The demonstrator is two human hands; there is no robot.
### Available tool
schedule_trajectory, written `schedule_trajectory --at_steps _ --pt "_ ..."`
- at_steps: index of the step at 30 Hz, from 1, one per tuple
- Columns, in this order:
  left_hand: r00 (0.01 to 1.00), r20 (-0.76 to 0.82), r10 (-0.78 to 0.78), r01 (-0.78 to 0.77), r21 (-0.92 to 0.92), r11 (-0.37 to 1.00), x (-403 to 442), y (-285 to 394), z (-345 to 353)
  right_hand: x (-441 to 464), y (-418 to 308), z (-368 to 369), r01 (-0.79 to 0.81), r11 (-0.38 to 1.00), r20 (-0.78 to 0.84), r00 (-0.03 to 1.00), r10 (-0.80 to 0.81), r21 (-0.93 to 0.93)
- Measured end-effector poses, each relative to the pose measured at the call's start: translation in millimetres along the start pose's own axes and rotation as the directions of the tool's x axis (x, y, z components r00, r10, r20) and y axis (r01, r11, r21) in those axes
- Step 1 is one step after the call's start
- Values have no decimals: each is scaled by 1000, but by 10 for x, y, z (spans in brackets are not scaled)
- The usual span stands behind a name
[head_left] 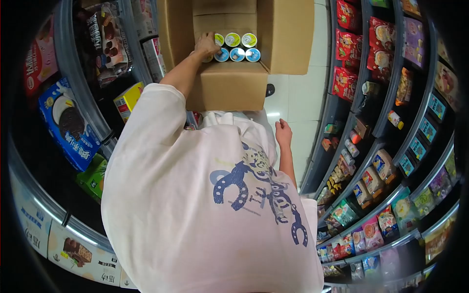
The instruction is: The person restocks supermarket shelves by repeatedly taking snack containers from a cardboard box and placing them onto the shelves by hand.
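My left hand (207,45) is inside an open cardboard box (227,90), at the left end of two rows of round-topped cans. Its fingers are closed around a can there and partly cover the lids on that side. Green-and-white lids (233,39) form the far row, while blue-and-white lids (237,54) form the near one. The cans' sides are mostly hidden. My right hand (283,132) hangs by my right side, apart from the box, its fingers loosely curled with nothing seen in them.
Shelves of packaged snacks curve along both sides, with a blue cookie package (68,124) at left and red bags (346,83) at right. White floor tiles (298,102) show right of the box. The box's right flap (288,39) sticks out toward the aisle.
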State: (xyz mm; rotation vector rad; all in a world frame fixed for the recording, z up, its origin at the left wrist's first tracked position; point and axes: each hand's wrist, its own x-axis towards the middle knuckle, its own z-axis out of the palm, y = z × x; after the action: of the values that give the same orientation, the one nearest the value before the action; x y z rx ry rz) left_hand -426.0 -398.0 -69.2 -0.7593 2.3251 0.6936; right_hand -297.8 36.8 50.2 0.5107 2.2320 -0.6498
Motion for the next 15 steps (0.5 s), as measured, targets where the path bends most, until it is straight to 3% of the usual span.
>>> schedule_trajectory --at_steps 3,9,12,15 --pt "999 -40 4 -5 -29 1000 121 21 228 -24 -274 -263 16 999 48 999 -15 -32" --pt "996 -63 60 -66 -105 992 175 3 252 24 -944 -619 277 960 31 961 -277 -34" --pt "992 -26 121 -123 -128 984 246 -135 211 -57 -1527 -660 372 914 -33 928 -371 166" --pt "1000 -4 6 -6 -213 977 371 -263 253 -1 -1809 -552 466 873 51 877 -477 145"
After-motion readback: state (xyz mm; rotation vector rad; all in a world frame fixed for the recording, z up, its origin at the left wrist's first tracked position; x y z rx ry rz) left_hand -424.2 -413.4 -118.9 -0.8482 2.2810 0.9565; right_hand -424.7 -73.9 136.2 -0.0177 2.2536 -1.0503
